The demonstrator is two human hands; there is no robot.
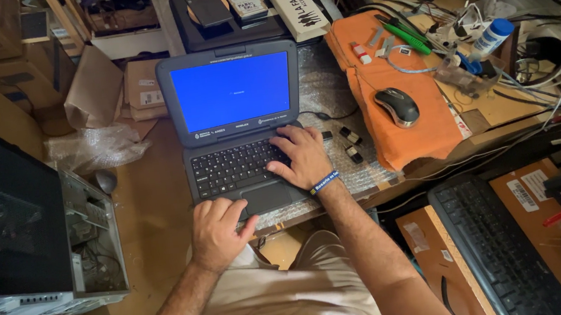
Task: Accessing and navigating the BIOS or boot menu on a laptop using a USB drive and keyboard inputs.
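Resting right hand [304,155] flat on laptop [235,124] keys, fingers spread, holding nothing. Left hand [217,230] loosely curled at front edge, touchpad [265,197] just right of it, empty.

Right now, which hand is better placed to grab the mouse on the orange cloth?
Probably the right hand. It rests on the right side of the laptop keyboard, on the side where the mouse lies. The left hand sits at the laptop's front edge, farther from it.
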